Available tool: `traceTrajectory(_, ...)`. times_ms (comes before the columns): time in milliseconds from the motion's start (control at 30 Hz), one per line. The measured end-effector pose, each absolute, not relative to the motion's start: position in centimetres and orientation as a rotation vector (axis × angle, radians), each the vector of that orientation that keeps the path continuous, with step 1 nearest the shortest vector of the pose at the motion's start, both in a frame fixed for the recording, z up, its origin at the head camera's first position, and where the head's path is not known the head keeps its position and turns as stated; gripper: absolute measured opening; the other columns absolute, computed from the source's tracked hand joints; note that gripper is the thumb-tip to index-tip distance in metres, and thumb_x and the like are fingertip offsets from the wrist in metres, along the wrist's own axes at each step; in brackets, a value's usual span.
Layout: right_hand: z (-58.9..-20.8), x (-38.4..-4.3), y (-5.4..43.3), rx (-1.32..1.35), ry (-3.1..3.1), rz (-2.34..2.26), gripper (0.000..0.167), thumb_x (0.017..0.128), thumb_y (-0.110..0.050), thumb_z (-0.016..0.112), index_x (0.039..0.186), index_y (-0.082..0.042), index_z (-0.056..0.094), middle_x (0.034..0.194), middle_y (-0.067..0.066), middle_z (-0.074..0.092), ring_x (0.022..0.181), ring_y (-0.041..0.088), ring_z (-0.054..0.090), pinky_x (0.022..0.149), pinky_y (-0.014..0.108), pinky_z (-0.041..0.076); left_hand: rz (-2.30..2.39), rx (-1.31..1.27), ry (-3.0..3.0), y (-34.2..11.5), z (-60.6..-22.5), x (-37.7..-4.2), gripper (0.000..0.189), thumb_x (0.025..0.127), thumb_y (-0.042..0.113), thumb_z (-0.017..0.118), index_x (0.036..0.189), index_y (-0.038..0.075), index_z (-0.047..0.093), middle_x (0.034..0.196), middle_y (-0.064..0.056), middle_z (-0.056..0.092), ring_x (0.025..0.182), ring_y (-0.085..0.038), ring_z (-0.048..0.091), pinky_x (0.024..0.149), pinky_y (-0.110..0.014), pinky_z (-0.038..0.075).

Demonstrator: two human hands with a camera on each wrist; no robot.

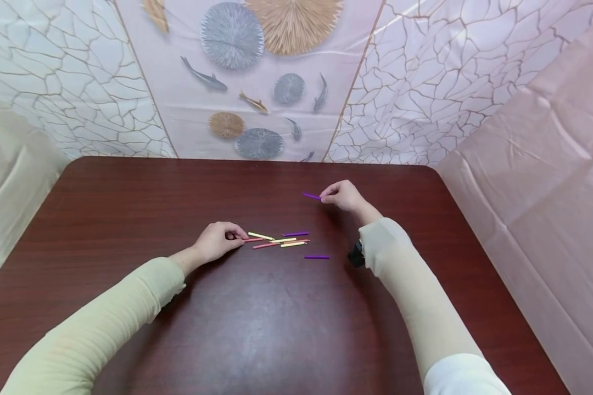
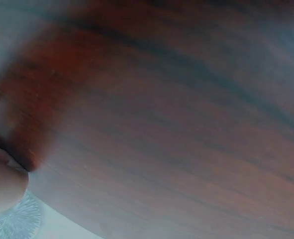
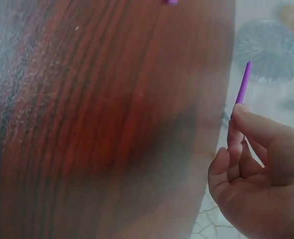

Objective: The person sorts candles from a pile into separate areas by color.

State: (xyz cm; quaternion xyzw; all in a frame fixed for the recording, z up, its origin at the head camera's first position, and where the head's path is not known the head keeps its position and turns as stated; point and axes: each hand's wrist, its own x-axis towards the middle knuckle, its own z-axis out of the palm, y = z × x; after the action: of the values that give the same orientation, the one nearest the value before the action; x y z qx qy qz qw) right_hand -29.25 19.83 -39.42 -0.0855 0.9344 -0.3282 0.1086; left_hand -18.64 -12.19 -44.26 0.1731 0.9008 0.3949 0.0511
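Note:
Between thumb and fingertips, my right hand point(image 1: 345, 196) pinches one end of a thin purple stick point(image 3: 244, 82), which has a narrowed tip and points left over the far part of the table. My left hand point(image 1: 219, 240) is at the left end of a loose pile and pinches the end of a red stick point(image 1: 254, 240). Beside it lie a yellow stick point(image 1: 260, 236), a second red stick point(image 1: 266, 246) and other yellow and orange sticks, partly crossing. In the left wrist view only a bit of the hand point(image 2: 5, 181) shows, its fingertips hidden.
A purple stick point(image 1: 295, 234) lies just behind the pile, and another purple stick point(image 1: 317, 257) lies to its front right. The dark wood table point(image 1: 257, 323) ends at a patterned cloth point(image 1: 257, 109). A black device point(image 1: 357, 254) sits at the right wrist.

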Motion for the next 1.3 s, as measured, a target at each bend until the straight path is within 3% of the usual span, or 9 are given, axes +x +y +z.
traceTrajectory(167,-40.6,-29.6,20.1,-0.218,2.745,-0.914,0.018,0.085,-0.012,0.066,0.095,0.002,0.071,0.095,0.015,0.07,0.08,0.016,0.051,0.068,0.022,0.039,1.214,0.529,2.74,-12.1,-44.3,-18.7,0.008,0.08,0.008,0.068,0.087,0.009,0.073,0.079,-0.003,0.069,0.072,-0.008,0.055,0.069,-0.023,0.044)
traceTrajectory(600,-41.8,-29.6,20.2,-0.201,2.785,-0.886,0.017,0.081,-0.009,0.068,0.093,0.002,0.072,0.094,0.015,0.071,0.09,0.019,0.054,0.079,0.024,0.039,1.2,0.535,2.755,-12.3,-44.2,-18.6,0.009,0.08,0.008,0.068,0.087,0.01,0.073,0.079,-0.002,0.068,0.071,-0.008,0.054,0.069,-0.023,0.043)
traceTrajectory(700,-41.8,-29.5,20.2,-0.186,2.775,-0.914,0.02,0.082,-0.012,0.069,0.095,0.002,0.071,0.094,0.015,0.07,0.086,0.018,0.055,0.076,0.023,0.04,1.196,0.535,2.754,-12.3,-44.3,-18.6,0.009,0.08,0.008,0.068,0.087,0.01,0.073,0.079,-0.002,0.068,0.072,-0.008,0.054,0.069,-0.024,0.043)
traceTrajectory(933,-41.5,-29.0,20.5,-0.132,2.748,-1.052,0.028,0.085,-0.019,0.067,0.103,0.002,0.067,0.083,0.013,0.068,0.06,0.01,0.053,0.059,0.022,0.045,1.205,0.54,2.748,-12.2,-44.2,-18.5,0.008,0.08,0.008,0.068,0.086,0.009,0.073,0.077,-0.002,0.068,0.071,-0.008,0.055,0.069,-0.023,0.043)
traceTrajectory(1300,-40.1,-25.6,20.9,-0.192,2.571,-1.419,0.033,0.087,-0.018,0.065,0.111,0.005,0.063,0.087,0.012,0.068,0.072,0.022,0.056,0.068,0.03,0.05,1.191,0.566,2.77,-12.3,-44.4,-18.5,0.009,0.079,0.007,0.068,0.086,0.009,0.073,0.079,-0.003,0.069,0.071,-0.009,0.056,0.069,-0.024,0.044)
